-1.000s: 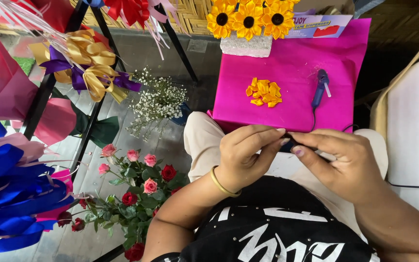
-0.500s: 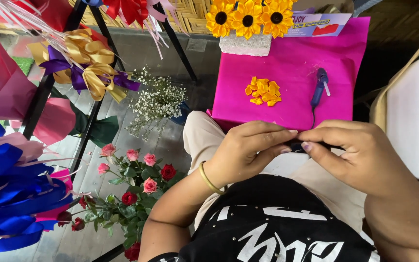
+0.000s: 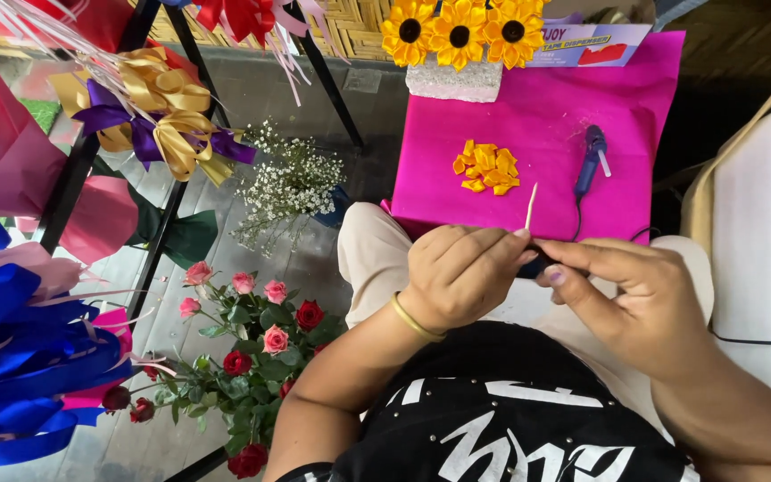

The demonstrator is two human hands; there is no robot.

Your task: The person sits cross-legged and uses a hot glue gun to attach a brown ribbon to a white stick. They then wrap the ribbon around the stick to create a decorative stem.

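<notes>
Left hand (image 3: 457, 277): fingers clenched, pinching thin pale stick (image 3: 531, 207), which points up toward the pink sheet (image 3: 537, 116).
Right hand (image 3: 635, 290): grasping small dark piece (image 3: 537, 264).
Handling: stick likely light, brittle; hold low.

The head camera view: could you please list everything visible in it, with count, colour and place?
sunflowers: three, yellow with dark centres, top centre in a pale block
pink sheet: one, magenta, covering the work surface ahead
petal pieces: small pile, yellow, on the pink sheet
glue gun: one, blue, right of the pile
thin stick: one, pale, rising from the left hand
roses: a bunch, red and pink, lower left
white sprigs: one bunch, left of the sheet
ribbon bows: gold and purple upper left; blue at far left
left hand: gold bangle, pinching the stick
right hand: touching a small dark piece
</notes>
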